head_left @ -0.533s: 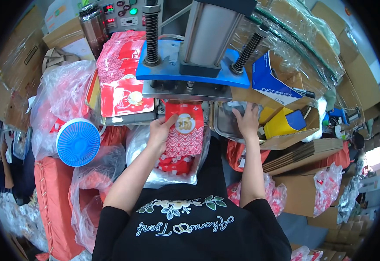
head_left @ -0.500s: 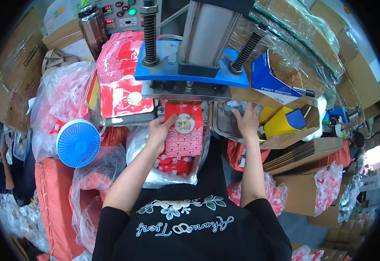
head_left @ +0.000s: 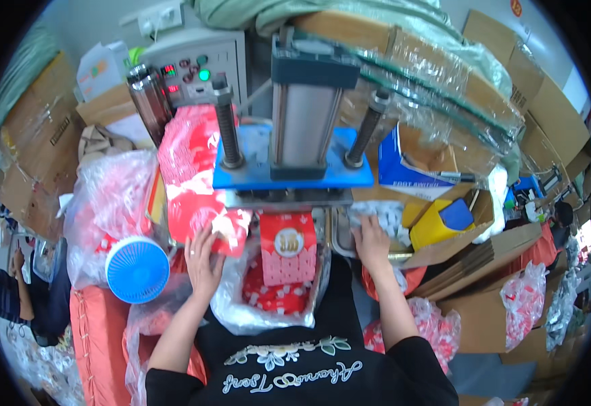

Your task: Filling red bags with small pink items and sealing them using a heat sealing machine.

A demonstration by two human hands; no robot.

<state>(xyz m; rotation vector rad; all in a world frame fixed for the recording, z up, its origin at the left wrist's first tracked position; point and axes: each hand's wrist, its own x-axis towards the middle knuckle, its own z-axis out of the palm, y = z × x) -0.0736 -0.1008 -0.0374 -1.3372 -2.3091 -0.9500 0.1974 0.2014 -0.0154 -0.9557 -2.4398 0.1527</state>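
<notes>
My left hand [head_left: 204, 262] lies with its fingers stretched over the near edge of a stack of red printed packets [head_left: 191, 159], left of the press. A single red packet [head_left: 287, 257] with a pale round emblem hangs from under the front of the blue-plated press [head_left: 295, 177], and neither hand touches it. At the metal tray [head_left: 341, 238] on the right, my right hand [head_left: 372, 242] reaches in with fingers apart, touching small whitish pieces [head_left: 387, 215]. Below the hanging packet stands a plastic-lined container [head_left: 231, 308] of red packets.
A blue fan [head_left: 137, 269] stands left, beside a clear bag [head_left: 103, 210]. Behind it are a dark flask [head_left: 149, 101] and a control box [head_left: 221, 57]. An open carton [head_left: 444, 240] with a yellow holder [head_left: 437, 224] sits right. Another person [head_left: 11, 277] is at far left.
My left hand has let go of the hanging packet and moved left onto the stack. My right hand has moved slightly left at the tray. The view has tilted up.
</notes>
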